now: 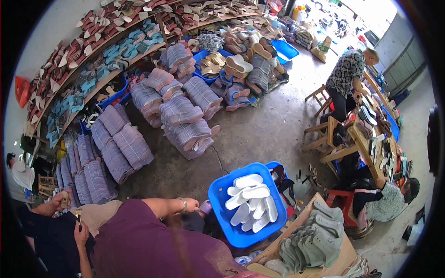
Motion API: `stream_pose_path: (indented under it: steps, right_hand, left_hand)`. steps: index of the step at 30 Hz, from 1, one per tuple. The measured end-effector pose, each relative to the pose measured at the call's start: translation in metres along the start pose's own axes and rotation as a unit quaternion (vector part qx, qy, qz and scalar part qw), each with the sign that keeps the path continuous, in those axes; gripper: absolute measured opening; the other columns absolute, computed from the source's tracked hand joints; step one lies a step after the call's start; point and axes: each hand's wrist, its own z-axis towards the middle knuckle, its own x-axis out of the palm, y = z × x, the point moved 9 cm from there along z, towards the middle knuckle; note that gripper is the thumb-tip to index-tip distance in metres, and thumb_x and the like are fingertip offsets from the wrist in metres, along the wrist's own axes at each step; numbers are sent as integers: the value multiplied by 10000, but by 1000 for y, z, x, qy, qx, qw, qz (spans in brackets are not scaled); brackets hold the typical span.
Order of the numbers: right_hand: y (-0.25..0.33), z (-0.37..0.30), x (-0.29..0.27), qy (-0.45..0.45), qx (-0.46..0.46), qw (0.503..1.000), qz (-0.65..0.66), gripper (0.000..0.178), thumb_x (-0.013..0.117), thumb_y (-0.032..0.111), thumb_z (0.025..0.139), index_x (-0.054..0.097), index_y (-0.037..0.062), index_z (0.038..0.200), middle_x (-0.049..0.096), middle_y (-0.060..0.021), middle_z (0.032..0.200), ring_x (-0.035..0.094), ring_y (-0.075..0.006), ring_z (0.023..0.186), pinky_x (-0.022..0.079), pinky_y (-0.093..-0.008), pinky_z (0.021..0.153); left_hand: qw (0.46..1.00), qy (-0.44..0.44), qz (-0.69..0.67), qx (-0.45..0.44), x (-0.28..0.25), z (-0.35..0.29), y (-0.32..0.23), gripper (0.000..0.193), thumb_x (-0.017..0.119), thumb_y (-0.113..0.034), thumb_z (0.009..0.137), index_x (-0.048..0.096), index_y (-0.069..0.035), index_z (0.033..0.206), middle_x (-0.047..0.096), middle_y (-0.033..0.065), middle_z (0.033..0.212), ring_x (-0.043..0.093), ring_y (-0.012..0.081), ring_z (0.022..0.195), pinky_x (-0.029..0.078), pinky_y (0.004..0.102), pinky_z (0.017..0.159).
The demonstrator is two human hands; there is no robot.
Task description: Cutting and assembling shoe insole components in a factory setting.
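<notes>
From the dark red sleeve at the bottom, an arm with a bracelet reaches rightward; I take it for mine. My left hand is closed at the edge of a small lavender shoe piece, its fingers partly hidden. Just right of it stands a blue basin holding a loose heap of white shoe soles. No right hand of mine can be made out.
At left, another person's hands hold a brush and a small tan piece. Grey shoe parts crowd a wooden board at right. Bundled insoles stack ahead. Two people work at a bench; shelves hold shoe parts.
</notes>
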Motion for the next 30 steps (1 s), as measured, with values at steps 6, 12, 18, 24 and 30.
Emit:
stream_pose_path:
  steps: [6, 12, 18, 24, 30]
  right_hand:
    - [32, 9, -31, -12, -28, 999, -33, 577, 851, 505, 589, 721, 25, 881, 700, -205, 873, 677, -357, 821, 527, -459, 754]
    - [43, -1, -47, -27, -54, 996, -59, 585, 850, 507, 586, 720, 25, 892, 700, -206, 885, 677, -354, 832, 528, -456, 759]
    - [43, -16, -49, -40, -71, 994, -74, 593, 850, 508, 584, 719, 26, 903, 699, -207, 897, 677, -351, 842, 528, -453, 765]
    - [37, -15, -63, -55, -88, 990, -96, 601, 849, 510, 581, 719, 27, 915, 698, -208, 909, 677, -347, 853, 529, -450, 770]
    - [40, -6, -83, -72, -103, 984, -123, 609, 848, 511, 579, 718, 28, 926, 698, -209, 921, 677, -344, 864, 530, -447, 775]
  left_hand:
    - [998, -51, -16, 24, -17, -16, 20, 368, 596, -354, 871, 655, -111, 1141, 694, 135, 1074, 648, 305, 1013, 491, 399, 885]
    - [990, -34, 120, -68, -19, -55, 131, 363, 529, -340, 875, 715, -49, 988, 694, 189, 1006, 652, 377, 948, 500, 449, 862]
    - [991, -32, 87, -95, -14, -118, 159, 387, 530, -331, 871, 712, -5, 971, 682, 210, 1062, 647, 391, 978, 504, 440, 856]
    - [984, -63, -13, -165, 0, -123, 161, 458, 539, -425, 904, 705, -7, 989, 694, 210, 1013, 658, 353, 962, 478, 427, 840]
    - [976, -132, -114, -129, -3, -101, 168, 477, 534, -440, 906, 697, 5, 960, 686, 219, 1026, 645, 359, 988, 475, 431, 846]
